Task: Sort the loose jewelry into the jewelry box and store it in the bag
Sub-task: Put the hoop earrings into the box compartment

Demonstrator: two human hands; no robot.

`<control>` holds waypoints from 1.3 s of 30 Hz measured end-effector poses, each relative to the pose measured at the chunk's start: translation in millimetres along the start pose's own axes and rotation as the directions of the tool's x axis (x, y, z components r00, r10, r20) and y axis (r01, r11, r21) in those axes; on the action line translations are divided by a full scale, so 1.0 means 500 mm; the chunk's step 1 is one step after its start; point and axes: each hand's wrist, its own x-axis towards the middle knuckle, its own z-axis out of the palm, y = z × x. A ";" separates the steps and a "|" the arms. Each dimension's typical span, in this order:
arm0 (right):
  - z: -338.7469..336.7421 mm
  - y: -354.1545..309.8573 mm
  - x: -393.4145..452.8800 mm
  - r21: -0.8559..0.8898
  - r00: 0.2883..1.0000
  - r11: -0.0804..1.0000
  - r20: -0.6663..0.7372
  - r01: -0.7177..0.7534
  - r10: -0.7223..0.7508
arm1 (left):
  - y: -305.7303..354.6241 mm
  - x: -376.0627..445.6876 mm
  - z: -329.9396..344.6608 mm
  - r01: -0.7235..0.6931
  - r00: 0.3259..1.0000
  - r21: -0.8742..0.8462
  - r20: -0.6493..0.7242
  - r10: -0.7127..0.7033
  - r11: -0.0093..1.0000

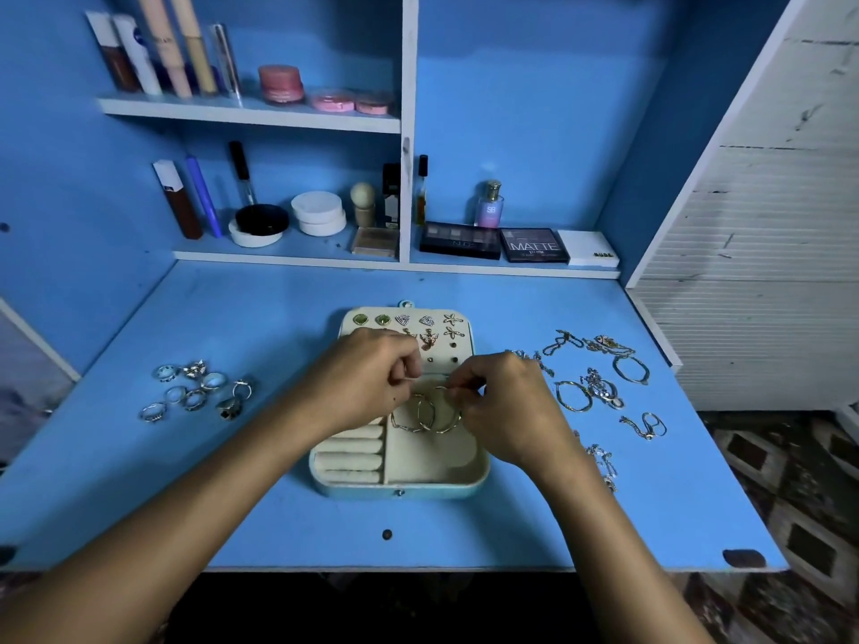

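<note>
**Both hands over the open jewelry box**

I see the pale, cream-lined rectangular jewelry box (399,481) lying open at mid-desk, its long axis running away from me, the earring-studded lid panel at the far end. My left hand (367,378) and right hand (506,406) each pinch thin gold hoop bangles (425,413) over the box's right compartment (the exact fingertip grip is hard to make out). Silver rings (195,392) cluster to the left; gold chains and bracelets (599,378) spread right, partly hidden by my right wrist. On the blue shelf (465,267) behind, a dark palette (534,246) reads "MATTE".
</note>
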 end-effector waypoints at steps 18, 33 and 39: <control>0.034 -0.039 0.001 -0.142 0.993 0.984 0.012 -0.111 0.113 | 0.004 0.005 0.005 0.028 1.000 0.067 0.008 -0.028 0.997; 0.032 -0.017 -0.005 -0.073 0.994 0.994 -0.089 -0.075 0.068 | 0.014 0.006 0.012 0.140 0.990 0.040 0.003 -0.140 0.989; 0.012 0.000 -0.007 0.027 0.983 0.998 -0.171 -0.063 0.066 | 0.008 0.010 0.010 0.152 0.987 0.009 0.049 -0.152 0.988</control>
